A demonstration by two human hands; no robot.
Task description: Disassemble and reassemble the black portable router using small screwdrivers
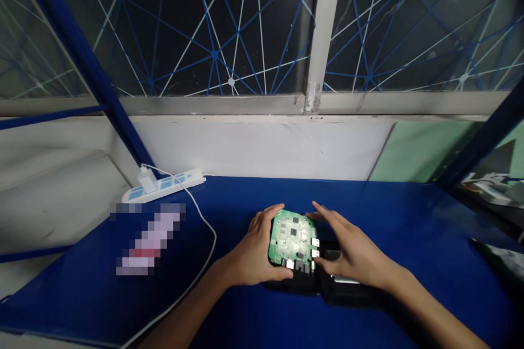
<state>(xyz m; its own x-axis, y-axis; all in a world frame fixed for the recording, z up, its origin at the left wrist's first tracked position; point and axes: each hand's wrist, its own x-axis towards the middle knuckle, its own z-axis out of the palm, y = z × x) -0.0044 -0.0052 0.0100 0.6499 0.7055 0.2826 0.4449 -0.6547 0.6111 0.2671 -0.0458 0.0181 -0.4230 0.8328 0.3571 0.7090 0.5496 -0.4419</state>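
Note:
A green circuit board (291, 235) with chips on its face and metal ports along its right and lower edges is between my two hands. My left hand (254, 248) wraps its left side, fingertips at the top edge and thumb at the lower ports. On the other side, my right hand (351, 248) has its fingers at the top right corner and its thumb beside the side ports. Beneath the board lies a black case part (297, 285). A second black case part (352, 295), with something silvery in it, is partly hidden under my right hand.
A white power strip (164, 186) with a plugged-in charger (146, 179) lies at the back left. Its white cable (210, 229) curves across the blue table (245, 322). A blurred-out pinkish item (151, 240) is on the left. Blue frame posts (126, 131) flank the table.

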